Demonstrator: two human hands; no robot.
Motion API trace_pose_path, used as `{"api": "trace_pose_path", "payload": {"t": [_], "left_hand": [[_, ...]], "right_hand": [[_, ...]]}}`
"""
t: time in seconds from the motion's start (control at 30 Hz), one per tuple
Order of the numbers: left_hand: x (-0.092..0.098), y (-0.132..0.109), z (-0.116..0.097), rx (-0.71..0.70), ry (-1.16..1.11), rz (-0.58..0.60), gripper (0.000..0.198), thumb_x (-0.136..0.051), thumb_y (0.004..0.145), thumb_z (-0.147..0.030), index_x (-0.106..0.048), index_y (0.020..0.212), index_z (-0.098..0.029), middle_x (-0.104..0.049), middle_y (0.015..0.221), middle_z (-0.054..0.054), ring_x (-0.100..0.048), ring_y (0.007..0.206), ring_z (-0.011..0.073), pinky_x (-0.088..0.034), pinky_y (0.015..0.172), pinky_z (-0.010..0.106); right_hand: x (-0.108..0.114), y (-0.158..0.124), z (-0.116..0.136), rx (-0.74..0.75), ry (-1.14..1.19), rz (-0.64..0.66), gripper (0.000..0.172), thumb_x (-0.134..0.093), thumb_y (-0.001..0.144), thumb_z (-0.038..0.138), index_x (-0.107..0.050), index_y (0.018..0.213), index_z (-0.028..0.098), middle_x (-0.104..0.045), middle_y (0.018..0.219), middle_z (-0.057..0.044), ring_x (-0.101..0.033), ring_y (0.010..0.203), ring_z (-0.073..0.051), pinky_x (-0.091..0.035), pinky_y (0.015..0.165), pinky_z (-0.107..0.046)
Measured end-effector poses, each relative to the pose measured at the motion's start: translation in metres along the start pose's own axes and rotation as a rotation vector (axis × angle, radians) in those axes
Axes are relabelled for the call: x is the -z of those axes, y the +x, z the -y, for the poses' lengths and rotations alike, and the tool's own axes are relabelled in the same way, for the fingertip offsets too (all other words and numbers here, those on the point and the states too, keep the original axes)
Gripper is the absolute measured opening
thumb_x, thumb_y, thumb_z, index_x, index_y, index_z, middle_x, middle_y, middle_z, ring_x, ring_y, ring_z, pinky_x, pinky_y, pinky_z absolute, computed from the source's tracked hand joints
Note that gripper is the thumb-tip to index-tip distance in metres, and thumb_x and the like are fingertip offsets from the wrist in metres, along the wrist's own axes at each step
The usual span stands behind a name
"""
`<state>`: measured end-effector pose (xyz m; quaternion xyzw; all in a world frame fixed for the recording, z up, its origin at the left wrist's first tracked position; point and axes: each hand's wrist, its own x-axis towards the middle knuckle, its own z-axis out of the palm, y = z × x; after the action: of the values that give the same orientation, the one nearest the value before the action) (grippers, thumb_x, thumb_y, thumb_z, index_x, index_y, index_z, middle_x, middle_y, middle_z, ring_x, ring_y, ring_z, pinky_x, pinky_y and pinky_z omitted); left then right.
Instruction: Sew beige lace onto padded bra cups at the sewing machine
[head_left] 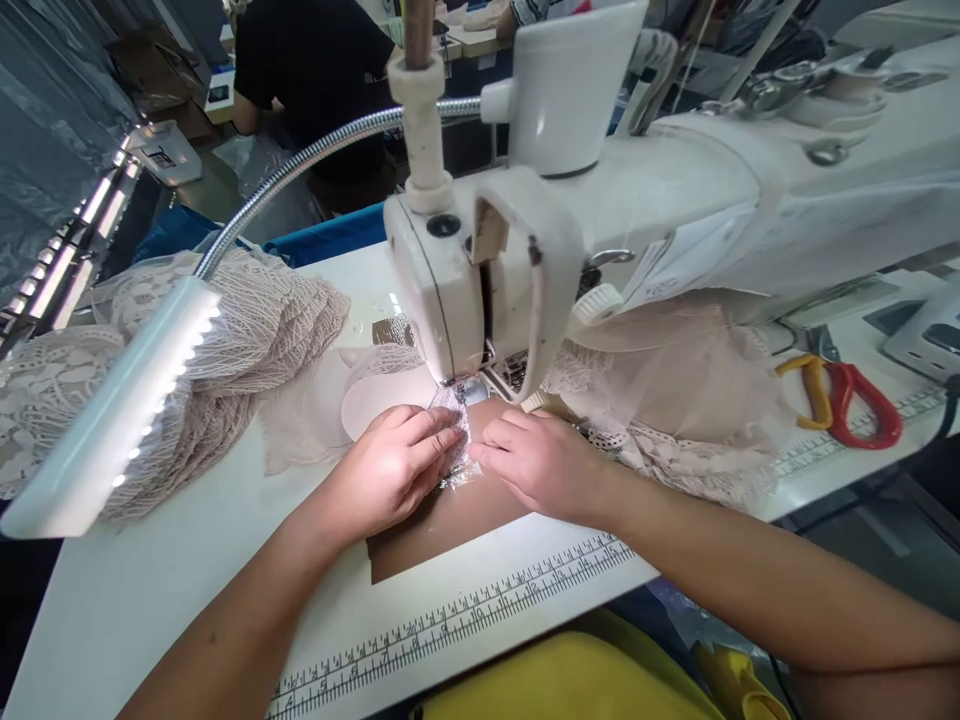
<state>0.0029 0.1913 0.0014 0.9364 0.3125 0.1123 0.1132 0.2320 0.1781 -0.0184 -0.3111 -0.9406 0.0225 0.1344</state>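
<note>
A: Over at the needle end of the sewing machine (525, 250): pinching a small sheer lace piece (452, 425) with the left hand (390, 465), fingers curled and half closed over its edge.

B: And steadying from the other side with the right hand (536, 460), stretched nearly flat, fingertips touching the lace, gripping nothing.

A: Lying right at the presser foot (469, 385), on top of a brown panel (450, 520).

B: Risky, probably: working fingertips so near the needle, liable to catch one with a single slip. Likely to bunch or skew too, being so flimsy.

A: Containers?

B: Only a cardboard box (150, 75) far back left; cannot tell the contents. Otherwise a loose lace pile (247, 340) left and scissors (847, 400) right, straight on the table (150, 590).
</note>
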Motion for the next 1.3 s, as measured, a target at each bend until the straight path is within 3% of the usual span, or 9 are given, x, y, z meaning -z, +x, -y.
{"api": "trace_pose_path", "payload": {"t": [0.2, 0.6, 0.87, 1.13, 1.3], "left_hand": [[-0.004, 0.006, 0.002, 0.049, 0.123, 0.027, 0.035, -0.044, 0.094, -0.024, -0.058, 0.125, -0.015, -0.058, 0.131, 0.011, -0.055, 0.096, 0.024, -0.048, 0.084, 0.042], [-0.004, 0.011, -0.002, 0.079, 0.154, 0.061, 0.036, -0.044, 0.094, -0.026, -0.058, 0.125, -0.015, -0.057, 0.132, 0.011, -0.055, 0.094, 0.0248, -0.047, 0.082, 0.041], [-0.007, 0.009, 0.002, 0.033, 0.173, 0.04, 0.036, -0.045, 0.094, -0.024, -0.057, 0.127, -0.015, -0.058, 0.131, 0.012, -0.054, 0.098, 0.0254, -0.046, 0.084, 0.042], [-0.009, 0.008, 0.012, -0.02, 0.171, 0.031, 0.036, -0.045, 0.094, -0.022, -0.056, 0.128, -0.016, -0.06, 0.129, 0.012, -0.053, 0.103, 0.0264, -0.044, 0.087, 0.043], [-0.007, 0.011, 0.014, 0.006, 0.189, 0.002, 0.034, -0.045, 0.094, -0.021, -0.059, 0.124, -0.016, -0.066, 0.115, 0.013, -0.055, 0.098, 0.0261, -0.044, 0.082, 0.041]], "right_hand": [[0.004, 0.0, 0.003, -0.033, -0.001, 0.025, 0.021, -0.05, 0.084, 0.011, -0.067, 0.097, 0.017, -0.059, 0.085, -0.006, -0.042, 0.08, -0.019, -0.028, 0.066, -0.031], [0.005, 0.0, 0.004, -0.066, -0.022, 0.009, 0.02, -0.048, 0.087, 0.012, -0.067, 0.092, 0.017, -0.059, 0.087, -0.006, -0.042, 0.078, -0.019, -0.027, 0.066, -0.032], [0.004, 0.004, 0.002, -0.132, -0.066, -0.009, 0.019, -0.048, 0.085, 0.009, -0.064, 0.085, 0.018, -0.058, 0.079, -0.004, -0.042, 0.071, -0.017, -0.023, 0.061, -0.032], [0.0, 0.01, 0.002, -0.231, -0.122, 0.013, 0.028, -0.049, 0.084, 0.008, -0.064, 0.106, 0.017, -0.064, 0.086, -0.005, -0.049, 0.077, -0.018, -0.024, 0.061, -0.034], [0.002, 0.017, 0.003, -0.307, -0.135, 0.058, 0.03, -0.05, 0.082, 0.008, -0.065, 0.104, 0.019, -0.065, 0.084, -0.007, -0.051, 0.078, -0.021, -0.026, 0.059, -0.035]]}}
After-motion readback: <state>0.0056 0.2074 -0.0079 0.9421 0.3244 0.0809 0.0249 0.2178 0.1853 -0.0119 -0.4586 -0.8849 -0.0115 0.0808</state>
